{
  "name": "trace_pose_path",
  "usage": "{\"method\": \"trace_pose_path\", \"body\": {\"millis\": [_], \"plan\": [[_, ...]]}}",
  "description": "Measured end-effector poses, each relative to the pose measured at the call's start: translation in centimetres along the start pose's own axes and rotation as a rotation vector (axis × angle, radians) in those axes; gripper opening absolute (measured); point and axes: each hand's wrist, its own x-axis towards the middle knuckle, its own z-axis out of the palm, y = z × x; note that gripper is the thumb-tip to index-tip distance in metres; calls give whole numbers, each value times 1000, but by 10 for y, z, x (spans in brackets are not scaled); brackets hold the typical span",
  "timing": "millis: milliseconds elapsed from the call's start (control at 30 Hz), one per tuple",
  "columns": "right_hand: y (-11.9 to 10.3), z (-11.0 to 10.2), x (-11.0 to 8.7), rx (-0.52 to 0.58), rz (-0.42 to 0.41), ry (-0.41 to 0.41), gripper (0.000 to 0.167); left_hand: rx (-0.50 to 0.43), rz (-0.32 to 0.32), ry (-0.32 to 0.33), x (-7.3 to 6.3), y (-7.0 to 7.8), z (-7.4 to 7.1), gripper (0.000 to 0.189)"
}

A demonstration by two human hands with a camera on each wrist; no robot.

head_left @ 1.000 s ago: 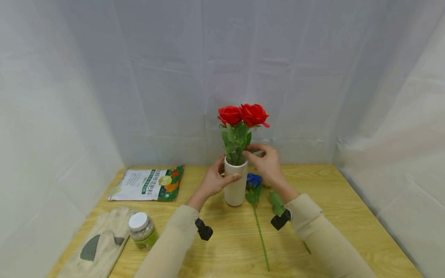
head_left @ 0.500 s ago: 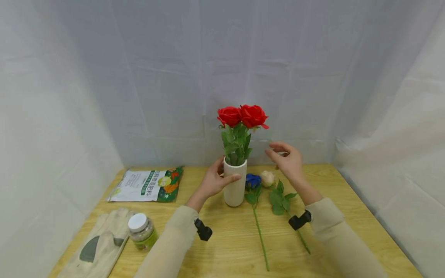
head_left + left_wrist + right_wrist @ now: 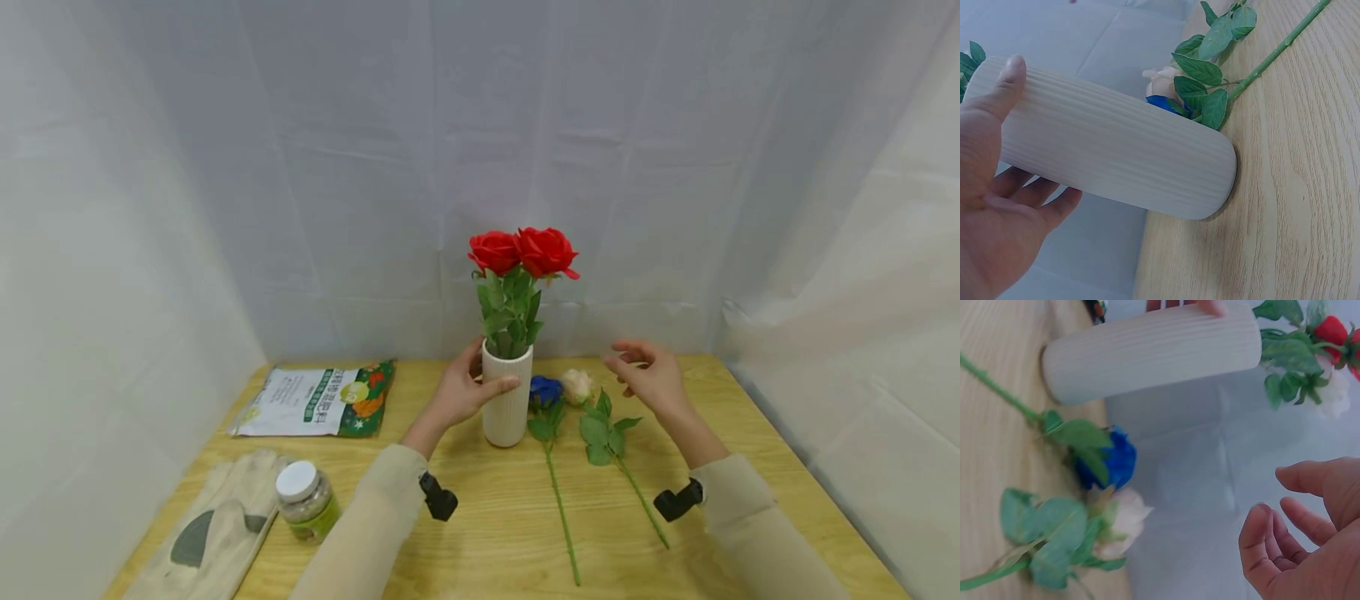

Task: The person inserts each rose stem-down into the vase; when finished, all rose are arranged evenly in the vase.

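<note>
A white ribbed vase (image 3: 507,402) stands upright on the wooden table, with two red roses (image 3: 547,252) and green leaves rising from it. In the right wrist view a pale flower (image 3: 1335,394) also shows among these stems. My left hand (image 3: 459,392) grips the vase near its rim, thumb across the front and fingers round the far side. Out to the right, my right hand (image 3: 654,379) hangs in the air with loosely bent fingers and nothing in them. Below and left of it lie a blue rose (image 3: 546,390) and a cream rose (image 3: 577,387), their stems towards me.
At the back left lies a printed white and green bag (image 3: 315,402). Nearer are a white-lidded jar (image 3: 307,500) and pale work gloves (image 3: 213,529). White sheeting (image 3: 360,167) hangs behind the table and along both sides.
My right hand has left the stems at the vase mouth, moved right and then lowered, uncovering the cream rose. My left hand has stayed on the vase.
</note>
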Motion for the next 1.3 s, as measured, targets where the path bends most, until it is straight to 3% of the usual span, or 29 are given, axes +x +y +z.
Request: {"method": "trace_pose_path", "body": {"millis": [400,800,1067,1300], "plan": [[44,-2,-19,-103,70,-115,42,11,-23,-5,1,1,0,87],[82,0,-38,-90,144,-227,37,10,-5,-10,0,0,0,88],[97,0,-45,-130,170,-277,42,2,-18,-11,-1,-1,0,88],[97,1,-46,-111,214,-298,41,-2,-32,-2,0,0,0,88]]}}
